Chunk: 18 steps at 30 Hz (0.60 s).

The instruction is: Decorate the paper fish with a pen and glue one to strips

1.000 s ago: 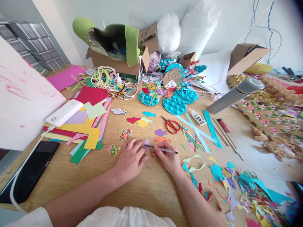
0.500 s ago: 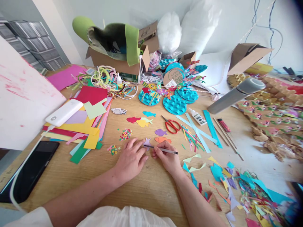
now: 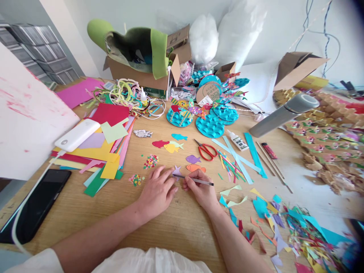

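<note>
My right hand (image 3: 201,189) grips a thin pen (image 3: 203,182), its tip over a pale lilac paper fish (image 3: 176,170) on the table. Flat beside that fish lies my left hand (image 3: 157,191), fingers stretched out, fingertips at the paper's left edge. Part of the fish is hidden by the hands. Just beyond are an orange paper fish (image 3: 195,168) and a purple one (image 3: 193,159). Farther back lie red (image 3: 159,144), yellow (image 3: 171,148) and blue (image 3: 179,136) paper fish. Red-handled scissors (image 3: 207,151) rest to the right of them.
Stacked coloured paper (image 3: 110,113), a white power bank (image 3: 77,134) and a phone (image 3: 34,204) are at left. Small confetti piles (image 3: 151,162) lie near my left hand. Right are a glue bottle (image 3: 237,140), a grey flask (image 3: 284,113) and paper scraps (image 3: 304,231). Blue scalloped discs (image 3: 210,126) stand behind.
</note>
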Each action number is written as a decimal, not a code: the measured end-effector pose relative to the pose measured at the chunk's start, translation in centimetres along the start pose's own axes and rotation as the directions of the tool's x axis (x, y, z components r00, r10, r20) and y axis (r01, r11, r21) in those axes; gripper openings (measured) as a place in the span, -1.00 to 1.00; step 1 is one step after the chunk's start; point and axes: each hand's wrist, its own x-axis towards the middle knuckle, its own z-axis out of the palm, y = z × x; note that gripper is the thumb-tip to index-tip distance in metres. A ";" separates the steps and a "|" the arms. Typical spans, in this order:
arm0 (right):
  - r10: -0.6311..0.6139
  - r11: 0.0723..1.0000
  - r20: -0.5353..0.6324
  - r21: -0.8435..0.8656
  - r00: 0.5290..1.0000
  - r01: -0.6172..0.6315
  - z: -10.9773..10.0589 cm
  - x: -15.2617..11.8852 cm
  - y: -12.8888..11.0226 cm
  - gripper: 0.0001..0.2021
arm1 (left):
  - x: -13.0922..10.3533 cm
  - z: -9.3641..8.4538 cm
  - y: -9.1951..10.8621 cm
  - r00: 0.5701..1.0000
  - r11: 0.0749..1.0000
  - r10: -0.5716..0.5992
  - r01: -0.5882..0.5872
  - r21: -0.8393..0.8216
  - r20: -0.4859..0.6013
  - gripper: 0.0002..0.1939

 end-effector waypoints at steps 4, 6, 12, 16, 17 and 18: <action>-0.090 0.994 -0.069 0.057 0.994 0.094 -0.1 -0.2 -0.5 -0.71 | -0.1 0.1 -0.1 1.000 1.000 0.002 -0.002 -0.005 0.004 -0.71; -0.156 0.982 -0.131 0.083 0.979 0.168 -0.2 -0.3 -0.5 -0.75 | -0.1 0.1 -0.1 1.000 1.000 0.001 -0.001 -0.006 0.008 -0.71; -0.239 0.959 -0.210 0.103 0.948 0.265 -0.4 -0.1 -0.1 -0.84 | 0.0 0.1 0.0 1.000 1.000 -0.006 0.006 0.007 0.010 -0.72; -0.232 0.963 -0.210 0.089 0.950 0.255 -0.4 -0.1 -0.1 -0.83 | 0.0 0.0 0.0 1.000 1.000 0.003 -0.004 0.012 0.015 -0.71; -0.228 0.966 -0.212 0.076 0.950 0.249 -0.4 -0.1 -0.2 -0.83 | 0.0 0.1 0.0 1.000 1.000 0.005 -0.005 0.013 0.013 -0.71; -0.220 0.969 -0.213 0.062 0.952 0.238 -0.3 -0.1 -0.3 -0.82 | 0.0 0.1 0.0 1.000 1.000 0.008 -0.008 0.013 0.008 -0.72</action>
